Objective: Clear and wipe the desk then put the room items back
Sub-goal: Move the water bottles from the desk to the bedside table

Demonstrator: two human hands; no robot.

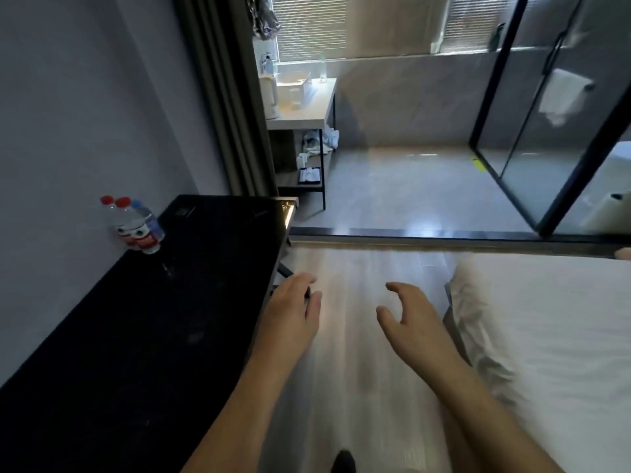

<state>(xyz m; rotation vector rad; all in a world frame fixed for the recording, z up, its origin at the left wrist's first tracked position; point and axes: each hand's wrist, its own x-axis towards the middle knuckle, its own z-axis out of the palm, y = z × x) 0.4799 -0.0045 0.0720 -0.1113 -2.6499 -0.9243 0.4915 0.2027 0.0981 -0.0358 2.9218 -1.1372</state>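
Observation:
A long black desk (143, 319) runs along the left wall. Three water bottles (136, 227) with red and blue caps stand against the wall on it. My left hand (293, 308) hovers just off the desk's right edge, fingers loosely curled, and something small and dark shows at its fingertips; whether it holds anything I cannot tell. My right hand (409, 319) is held over the floor between desk and bed, fingers relaxed and spread, holding nothing.
A white bed (546, 336) fills the right side. Ahead lies a bathroom with a white vanity counter (300, 110) bearing a kettle and tray, a lower shelf with items, and a glass shower partition (546, 131). Pale wood floor (358, 370) runs between desk and bed.

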